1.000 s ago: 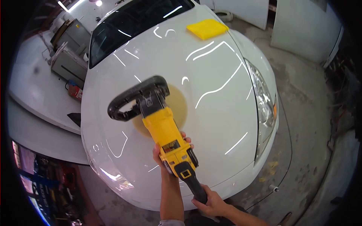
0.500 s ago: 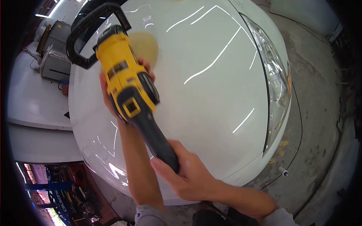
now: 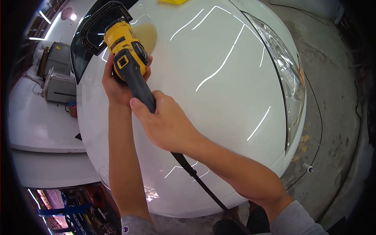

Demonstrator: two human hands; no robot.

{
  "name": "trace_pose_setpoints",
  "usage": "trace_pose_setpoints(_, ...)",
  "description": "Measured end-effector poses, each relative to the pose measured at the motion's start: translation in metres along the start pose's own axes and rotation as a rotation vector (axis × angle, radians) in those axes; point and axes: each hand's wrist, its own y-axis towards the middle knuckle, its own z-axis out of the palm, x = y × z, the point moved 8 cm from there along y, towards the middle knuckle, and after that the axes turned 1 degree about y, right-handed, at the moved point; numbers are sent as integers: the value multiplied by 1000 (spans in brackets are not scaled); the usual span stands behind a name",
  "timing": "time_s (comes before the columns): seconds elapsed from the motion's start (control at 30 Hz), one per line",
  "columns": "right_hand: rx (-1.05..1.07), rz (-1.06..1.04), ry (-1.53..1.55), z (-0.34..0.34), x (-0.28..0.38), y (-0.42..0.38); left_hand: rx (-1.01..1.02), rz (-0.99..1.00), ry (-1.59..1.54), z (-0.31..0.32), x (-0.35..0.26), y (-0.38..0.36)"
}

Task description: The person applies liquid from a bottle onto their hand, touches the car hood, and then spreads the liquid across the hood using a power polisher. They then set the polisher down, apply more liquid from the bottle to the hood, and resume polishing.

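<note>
A yellow and black car polisher [image 3: 125, 47] is held over the white car hood [image 3: 203, 129]. My right hand [image 3: 166, 119] is wrapped around its black rear handle. Under the yellow body sits my left hand [image 3: 115, 88], thumb and fingers showing on either side of it. The black loop handle [image 3: 92, 33] at the far end is free of both hands and overlaps the dark windshield. A tan round patch [image 3: 147, 38] shows beside the polisher, low against the hood. From the handle, a black power cord [image 3: 205, 188] runs back towards my body.
The car's headlight [image 3: 284, 72] curves along the right of the hood. A yellow item [image 3: 172, 1] lies at the top edge of the view. On the concrete floor at right are a thin cable [image 3: 320, 121] and a small white cylinder [image 3: 307, 167]. Grey cases [image 3: 60, 84] stand at left.
Both hands have carried the polisher farther forward, away from my body. The cord now shows over the hood, and a yellow item has come further into view at the top.
</note>
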Motion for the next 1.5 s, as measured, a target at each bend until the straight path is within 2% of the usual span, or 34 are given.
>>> trace_pose_setpoints(0.13, 56, -20, 29, 0, 2, 13, -58, 4, 55, -6, -8, 12)
trace_pose_setpoints(0.27, -13, -50, 85, 5, -3, 16, -69, 1, 74, -3, -7, 8)
trace_pose_setpoints(0.4, -32, -42, 107, 7, -5, 6, -82, 91, 150, 2, -3, -8)
trace_pose_setpoints(0.5, -47, -51, 125, 12, -14, -1, -175, 28, 153, 10, 16, -31)
trace_pose_setpoints(0.57, -64, -68, 141, 16, -23, -7, -340, 37, 189, 7, 24, -50)
trace_pose_setpoints(0.63, -136, -144, 142, 15, -26, -16, -377, 18, 193, 11, 34, -63)
trace_pose_setpoints(0.7, -103, -91, 137, 17, -34, -30, -455, 18, 161, 18, 42, -77)
trace_pose_setpoints(0.83, -39, 34, 137, 25, -51, -55, -430, 5, 160, 19, 55, -97)
trace_pose_setpoints(1.1, -62, 28, 253, 31, -62, -88, -454, -15, 242, 31, 67, -126)
trace_pose_setpoints(1.3, -78, 62, 166, 40, -72, -109, -358, -76, 63, 29, 81, -146)
trace_pose_setpoints(1.5, -90, 62, 216, 48, -84, -133, -370, -86, 69, 33, 90, -171)
